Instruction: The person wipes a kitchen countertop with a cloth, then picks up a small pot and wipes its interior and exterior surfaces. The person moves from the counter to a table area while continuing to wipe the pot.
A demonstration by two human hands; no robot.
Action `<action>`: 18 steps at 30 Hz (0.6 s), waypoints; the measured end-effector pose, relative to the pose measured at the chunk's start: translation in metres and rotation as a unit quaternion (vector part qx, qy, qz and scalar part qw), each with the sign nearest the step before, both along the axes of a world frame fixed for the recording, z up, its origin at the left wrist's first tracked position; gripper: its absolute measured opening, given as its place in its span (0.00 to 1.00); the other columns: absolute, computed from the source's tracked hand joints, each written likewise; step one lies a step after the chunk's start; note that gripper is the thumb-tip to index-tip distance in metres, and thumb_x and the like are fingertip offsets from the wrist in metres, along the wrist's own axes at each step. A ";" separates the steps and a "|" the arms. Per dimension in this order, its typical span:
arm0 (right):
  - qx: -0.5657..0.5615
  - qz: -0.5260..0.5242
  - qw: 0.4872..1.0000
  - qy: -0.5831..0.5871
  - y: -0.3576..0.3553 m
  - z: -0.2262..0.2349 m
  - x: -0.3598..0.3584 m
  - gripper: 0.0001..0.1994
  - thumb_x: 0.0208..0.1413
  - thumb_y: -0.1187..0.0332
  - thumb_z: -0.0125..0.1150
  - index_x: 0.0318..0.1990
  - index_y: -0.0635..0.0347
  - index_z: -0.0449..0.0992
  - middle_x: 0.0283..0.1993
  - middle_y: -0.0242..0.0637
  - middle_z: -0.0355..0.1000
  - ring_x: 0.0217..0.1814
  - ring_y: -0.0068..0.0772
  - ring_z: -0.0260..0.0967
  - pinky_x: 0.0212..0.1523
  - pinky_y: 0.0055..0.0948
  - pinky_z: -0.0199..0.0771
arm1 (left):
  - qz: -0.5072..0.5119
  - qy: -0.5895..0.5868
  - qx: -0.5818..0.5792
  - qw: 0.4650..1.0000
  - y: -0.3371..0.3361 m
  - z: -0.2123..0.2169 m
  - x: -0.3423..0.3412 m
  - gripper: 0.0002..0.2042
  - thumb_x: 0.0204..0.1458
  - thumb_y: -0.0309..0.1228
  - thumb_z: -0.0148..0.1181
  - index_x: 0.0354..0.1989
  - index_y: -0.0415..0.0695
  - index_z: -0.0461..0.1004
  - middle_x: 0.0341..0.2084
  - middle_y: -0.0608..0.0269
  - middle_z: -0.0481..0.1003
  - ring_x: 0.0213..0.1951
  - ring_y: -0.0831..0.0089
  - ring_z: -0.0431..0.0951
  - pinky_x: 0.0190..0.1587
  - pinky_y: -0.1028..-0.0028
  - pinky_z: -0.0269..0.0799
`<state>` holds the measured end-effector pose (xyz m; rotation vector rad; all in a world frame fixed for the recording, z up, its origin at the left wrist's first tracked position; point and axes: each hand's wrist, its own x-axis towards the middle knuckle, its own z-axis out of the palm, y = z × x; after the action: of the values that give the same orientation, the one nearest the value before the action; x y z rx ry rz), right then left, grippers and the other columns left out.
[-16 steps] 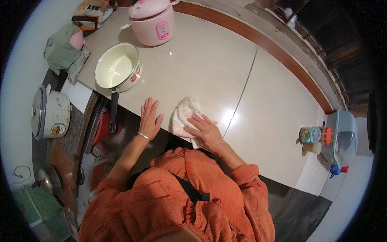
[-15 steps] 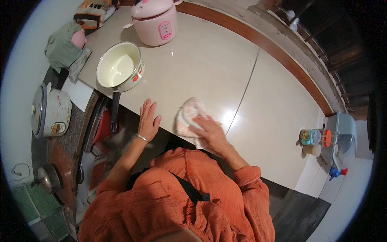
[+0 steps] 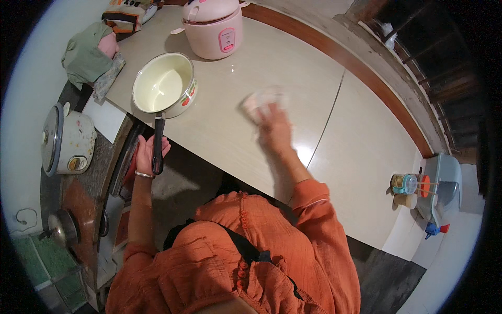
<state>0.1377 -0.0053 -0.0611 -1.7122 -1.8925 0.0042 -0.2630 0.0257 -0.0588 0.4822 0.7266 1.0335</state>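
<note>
My right hand [image 3: 273,125] presses flat on a pale pink cloth [image 3: 260,100] near the middle of the beige counter [image 3: 314,94]; both are blurred by motion. Off the counter's front edge, my left hand [image 3: 148,155] rests with fingers spread beside the black handle [image 3: 157,144] of a cream saucepan [image 3: 163,85]; I cannot tell whether it touches the handle. A bangle sits on that wrist. The saucepan stands on the counter's left part and looks empty.
A pink rice cooker [image 3: 215,29] stands at the counter's far side. A green cloth bundle [image 3: 89,55] lies at the far left corner. A white cooker with a lid [image 3: 65,140] sits on the lower left surface. Small jars [image 3: 405,184] stand at the right end.
My right hand has slid the cloth away from the front edge toward the counter's middle. My left hand has left the countertop and dropped to its edge by the saucepan handle.
</note>
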 end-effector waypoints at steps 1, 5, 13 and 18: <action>-0.019 0.074 0.997 0.002 -0.008 0.003 -0.022 0.23 0.43 0.73 0.55 0.51 0.48 0.71 0.58 0.46 0.61 0.61 0.50 0.57 0.59 0.46 0.56 | -0.024 0.005 0.009 1.000 0.007 0.010 0.009 0.29 0.56 0.53 0.41 0.52 0.37 0.64 0.36 0.56 0.74 0.39 0.68 0.75 0.47 0.68 0.72; -0.045 0.262 0.963 0.036 -0.060 0.008 -0.050 0.19 0.45 0.72 0.54 0.49 0.52 0.72 0.58 0.42 0.62 0.63 0.44 0.55 0.62 0.46 0.52 | -0.058 0.085 -0.048 0.994 0.028 0.023 0.021 0.27 0.56 0.50 0.44 0.53 0.39 0.63 0.33 0.57 0.74 0.35 0.73 0.76 0.38 0.78 0.75; -0.047 -0.122 0.991 0.014 -0.161 0.013 0.079 0.24 0.42 0.78 0.52 0.51 0.47 0.71 0.59 0.44 0.61 0.61 0.47 0.57 0.60 0.45 0.56 | -0.151 0.283 0.001 0.947 0.039 0.033 0.035 0.13 0.56 0.41 0.50 0.41 0.46 0.66 0.12 0.78 0.54 0.08 0.88 0.50 0.08 0.84 0.45; -0.008 -0.443 0.896 0.017 -0.198 0.007 0.167 0.24 0.43 0.80 0.49 0.51 0.51 0.71 0.57 0.46 0.62 0.60 0.51 0.56 0.57 0.40 0.60 | -0.164 0.261 0.008 0.951 0.011 0.045 0.058 0.08 0.57 0.37 0.50 0.40 0.48 0.67 0.10 0.77 0.55 0.06 0.87 0.51 0.05 0.84 0.46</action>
<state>0.3044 -0.2029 -0.0543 -2.4068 -0.9344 -0.2999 -0.2053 0.0369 -0.0141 0.8770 1.0643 0.5975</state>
